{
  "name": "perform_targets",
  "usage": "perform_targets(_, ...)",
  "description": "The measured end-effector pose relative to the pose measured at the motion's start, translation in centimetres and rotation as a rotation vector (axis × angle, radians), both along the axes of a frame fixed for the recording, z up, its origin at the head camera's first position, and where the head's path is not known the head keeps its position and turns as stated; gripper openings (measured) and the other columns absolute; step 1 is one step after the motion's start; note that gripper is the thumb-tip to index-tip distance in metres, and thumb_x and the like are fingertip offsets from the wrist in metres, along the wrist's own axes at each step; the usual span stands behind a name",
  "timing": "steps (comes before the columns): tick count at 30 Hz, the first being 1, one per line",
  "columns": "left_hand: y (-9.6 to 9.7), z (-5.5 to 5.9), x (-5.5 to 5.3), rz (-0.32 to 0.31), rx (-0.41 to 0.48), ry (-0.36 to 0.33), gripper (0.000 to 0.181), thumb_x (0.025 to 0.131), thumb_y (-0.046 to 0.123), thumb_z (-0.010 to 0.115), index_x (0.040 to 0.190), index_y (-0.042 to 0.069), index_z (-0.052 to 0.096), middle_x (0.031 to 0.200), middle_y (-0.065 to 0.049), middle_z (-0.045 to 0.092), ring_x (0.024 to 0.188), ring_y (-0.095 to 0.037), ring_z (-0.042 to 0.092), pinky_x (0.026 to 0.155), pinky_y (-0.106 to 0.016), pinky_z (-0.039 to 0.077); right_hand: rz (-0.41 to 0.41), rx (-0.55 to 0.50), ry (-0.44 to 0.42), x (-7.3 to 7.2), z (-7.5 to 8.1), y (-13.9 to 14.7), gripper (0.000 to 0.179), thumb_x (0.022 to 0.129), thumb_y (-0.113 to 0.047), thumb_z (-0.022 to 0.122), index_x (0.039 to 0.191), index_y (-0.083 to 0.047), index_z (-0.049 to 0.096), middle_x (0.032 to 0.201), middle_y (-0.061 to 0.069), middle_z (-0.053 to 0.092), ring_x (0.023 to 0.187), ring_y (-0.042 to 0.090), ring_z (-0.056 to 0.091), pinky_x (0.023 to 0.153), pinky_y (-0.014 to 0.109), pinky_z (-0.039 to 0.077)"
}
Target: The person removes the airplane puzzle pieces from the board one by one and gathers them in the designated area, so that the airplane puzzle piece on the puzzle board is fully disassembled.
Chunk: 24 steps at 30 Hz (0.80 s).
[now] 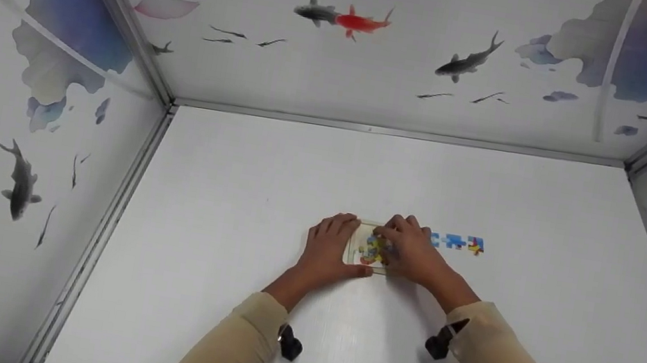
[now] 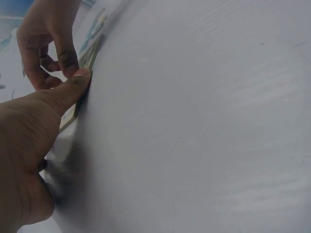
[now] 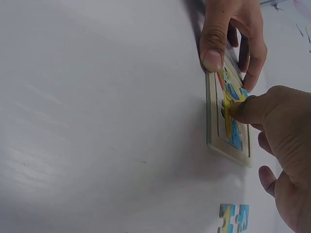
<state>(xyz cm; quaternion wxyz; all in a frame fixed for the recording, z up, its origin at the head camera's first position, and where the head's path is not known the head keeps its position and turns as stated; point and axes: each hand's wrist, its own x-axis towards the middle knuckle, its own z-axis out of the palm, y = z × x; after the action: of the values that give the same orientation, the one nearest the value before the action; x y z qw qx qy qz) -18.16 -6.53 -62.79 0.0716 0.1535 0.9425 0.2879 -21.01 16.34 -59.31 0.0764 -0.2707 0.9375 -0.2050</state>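
A small wooden puzzle tray (image 1: 352, 252) lies on the table with colourful jigsaw pieces (image 1: 373, 248) inside, partly covered by the hands. My left hand (image 1: 327, 248) holds the tray from its left side, fingers at the far left corner and thumb along the near edge. Over the tray's right part, my right hand (image 1: 416, 254) has its thumb and index finger on a puzzle piece (image 3: 228, 114) that shows yellow beside the thumb. Its other fingers are curled in the right wrist view. The left wrist view shows the left thumb (image 2: 73, 90) on the tray's edge.
Several loose blue and yellow puzzle pieces (image 1: 454, 241) lie in a row right of the tray, partly behind the right hand. White panels printed with fish (image 1: 362, 22) enclose the white table (image 1: 234, 174) at the back and sides.
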Motion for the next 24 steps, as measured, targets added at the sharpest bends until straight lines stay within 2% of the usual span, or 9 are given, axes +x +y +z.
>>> perform_targets(6, 0.1, -0.2, -0.1, 0.01, -0.007, 0.002, 0.105, 0.09, 0.07, 0.08, 0.171, 0.016, 0.041, 0.176, -0.003, 0.038, 0.164, -0.031, 0.033, 0.131, -0.06, 0.029, 0.002, 0.013, 0.015, 0.0, -0.2, 0.4, 0.039, 0.104, -0.016, 0.077, 0.143, -0.014, 0.074, 0.133, 0.012, 0.066, 0.117, 0.032, 0.054, 0.097, 0.062, 0.045)
perform_targets(11, 0.0, -0.2, -0.2, 0.009, -0.006, 0.008, 0.105, 0.09, 0.07, 0.08, 0.171, 0.015, 0.041, 0.176, -0.003, 0.038, 0.163, -0.031, 0.033, 0.13, -0.06, 0.03, -0.01, -0.011, 0.037, 0.0, -0.2, 1.0, 0.035, 0.102, -0.017, 0.08, 0.137, -0.015, 0.076, 0.13, 0.012, 0.067, 0.115, 0.033, 0.055, 0.093, 0.063, 0.045)
perform_targets(18, 0.0, -0.3, -0.2, 0.006, -0.021, 0.017, 0.106, 0.09, 0.072, 0.078, 0.171, 0.015, 0.04, 0.176, -0.005, 0.038, 0.163, -0.032, 0.034, 0.129, -0.06, 0.03, -0.044, -0.022, 0.009, 0.0, -0.1, 2.3, 0.03, 0.105, -0.02, 0.077, 0.135, -0.016, 0.078, 0.13, 0.01, 0.067, 0.118, 0.032, 0.054, 0.097, 0.062, 0.044)
perform_targets(24, 0.1, -0.4, -0.2, 0.001, -0.018, 0.021, 0.107, 0.09, 0.074, 0.077, 0.171, 0.015, 0.04, 0.176, -0.005, 0.038, 0.164, -0.032, 0.034, 0.129, -0.06, 0.031, -0.056, -0.042, 0.015, 0.4, 0.0, 3.6, 0.032, 0.104, -0.018, 0.078, 0.136, -0.015, 0.078, 0.131, 0.012, 0.066, 0.119, 0.033, 0.054, 0.094, 0.061, 0.042)
